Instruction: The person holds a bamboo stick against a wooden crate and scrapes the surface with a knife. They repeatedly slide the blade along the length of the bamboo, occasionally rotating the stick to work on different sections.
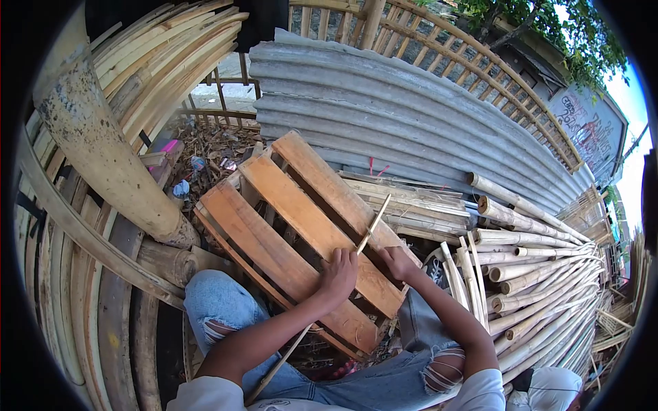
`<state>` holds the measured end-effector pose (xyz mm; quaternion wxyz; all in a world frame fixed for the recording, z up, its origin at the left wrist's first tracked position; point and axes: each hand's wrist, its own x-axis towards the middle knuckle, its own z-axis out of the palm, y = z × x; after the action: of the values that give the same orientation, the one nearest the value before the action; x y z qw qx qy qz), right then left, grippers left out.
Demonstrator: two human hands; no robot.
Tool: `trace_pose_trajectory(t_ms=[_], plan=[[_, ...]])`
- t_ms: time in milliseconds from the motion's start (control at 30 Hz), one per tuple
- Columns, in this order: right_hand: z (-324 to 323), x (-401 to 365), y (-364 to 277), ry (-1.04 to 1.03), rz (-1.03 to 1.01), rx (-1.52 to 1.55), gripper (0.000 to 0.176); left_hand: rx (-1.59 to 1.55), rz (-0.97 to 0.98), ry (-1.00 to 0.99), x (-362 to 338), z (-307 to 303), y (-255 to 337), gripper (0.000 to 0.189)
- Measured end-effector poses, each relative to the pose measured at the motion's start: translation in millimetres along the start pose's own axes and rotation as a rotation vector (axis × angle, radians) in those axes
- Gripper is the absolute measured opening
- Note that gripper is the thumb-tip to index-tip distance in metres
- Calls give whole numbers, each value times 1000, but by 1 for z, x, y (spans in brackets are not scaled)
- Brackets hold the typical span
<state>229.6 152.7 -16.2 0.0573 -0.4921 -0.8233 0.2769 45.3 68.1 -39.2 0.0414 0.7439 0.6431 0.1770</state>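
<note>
A thin bamboo strip (374,222) runs slantwise over a slatted wooden crate (295,198), its lower end passing under my left forearm toward my lap. My left hand (339,275) is closed around this strip above the middle slats. Just to the right, my right hand (399,264) is curled into a fist close to the strip, by the crate's right edge. What sits inside that fist is hidden; a small pale piece shows beside the strip in front of it. The crate rests between my knees, tilted away from me.
Bamboo poles (521,270) are stacked to the right, with split pieces (469,277) standing nearer. A thick bamboo pole (103,137) and long split strips (171,44) crowd the left. Corrugated sheeting (384,103) closes off the back. Dry leaves and litter (219,147) cover ground behind the crate.
</note>
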Motion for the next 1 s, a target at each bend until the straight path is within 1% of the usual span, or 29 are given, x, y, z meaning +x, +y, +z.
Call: trace_pose_trajectory(t_ms=[67, 133, 167, 233, 267, 333, 367, 400, 467, 500, 533, 600, 633, 667, 733, 800, 867, 967, 1000], plan=[[-15, 13, 12, -14, -4, -34, 50, 5, -3, -1, 1, -1, -2, 10], [-23, 28, 41, 66, 235, -124, 53, 8, 12, -17, -1, -3, 1, 11], [-23, 24, 55, 69, 243, -119, 53, 9, 21, -21, -2, -3, 3, 11], [-17, 21, 80, 98, -72, -365, 58, -6, -1, -25, -1, -4, 4, 11], [2, 25, 96, 119, 143, -338, 49, 4, -2, -20, -1, -5, 3, 11], [-9, 16, 85, 128, 308, -115, 43, -5, 15, -41, 0, -5, 1, 11], [-12, 9, 82, 215, 233, -105, 44, 4, 14, -41, 0, -4, 1, 10], [-16, 7, 80, 316, 113, -72, 49, 7, 14, -51, 0, -6, -1, 10], [-35, 7, 72, 295, 332, 87, 49, 114, 33, -42, 0, -8, 2, 12], [-35, 10, 75, 339, 390, 223, 48, 95, 27, -46, 1, -9, 3, 12], [-35, 11, 77, 341, 409, 221, 48, 84, 39, -55, 2, -9, 3, 12], [-36, 14, 62, 327, 391, 452, 49, 99, 23, -41, 1, -9, 3, 11], [-36, 13, 57, 322, 261, 242, 46, 98, 17, -43, 1, -8, 3, 11], [-34, 13, 44, 323, 269, 246, 46, 98, 23, -51, 1, -9, 3, 11], [-30, 12, 11, 157, 51, 131, 43, -12, 1, -92, 2, -12, 3, 11], [-18, 8, -13, 60, -30, 164, 42, -15, 0, -98, 3, -12, 3, 12], [10, 3, -20, 25, -57, 80, 45, -14, 5, -108, 3, -11, 3, 12], [32, -8, -27, 43, -27, 195, 46, 7, 35, -141, 1, -9, -3, 16], [30, -12, -32, 24, -62, 147, 47, -36, 19, -130, 2, -9, -4, 18]])
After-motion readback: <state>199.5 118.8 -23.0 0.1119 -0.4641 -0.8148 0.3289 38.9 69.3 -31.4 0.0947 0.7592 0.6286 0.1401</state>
